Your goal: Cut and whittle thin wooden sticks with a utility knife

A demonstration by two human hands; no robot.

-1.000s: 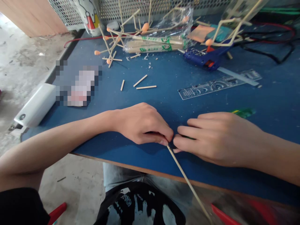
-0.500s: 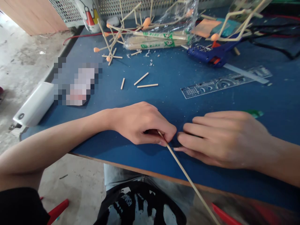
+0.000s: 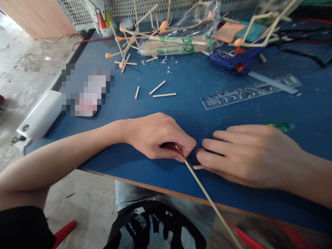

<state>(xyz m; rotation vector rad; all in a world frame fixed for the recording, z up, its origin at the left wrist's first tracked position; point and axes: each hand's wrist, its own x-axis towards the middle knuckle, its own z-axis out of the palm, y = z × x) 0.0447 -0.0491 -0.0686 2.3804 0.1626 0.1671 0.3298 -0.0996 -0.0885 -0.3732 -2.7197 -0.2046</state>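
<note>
A long thin wooden stick is pinched between the thumb and fingers of my left hand, near the table's front edge. From there it slants down to the right, past the edge. My right hand is just right of the stick with its fingers curled; a small thin thing, perhaps a blade, shows at its fingertips by the stick, too small to name. Beyond my hands lie three short cut sticks on the blue table.
A clear ruler and a blue glue gun lie at the back right. Packed sticks and stick frames with orange joints stand at the back. A white box-like object is at the left edge.
The fingers of my right hand have shifted slightly beside the stick. My left hand keeps its hold. The whole view has moved a little.
</note>
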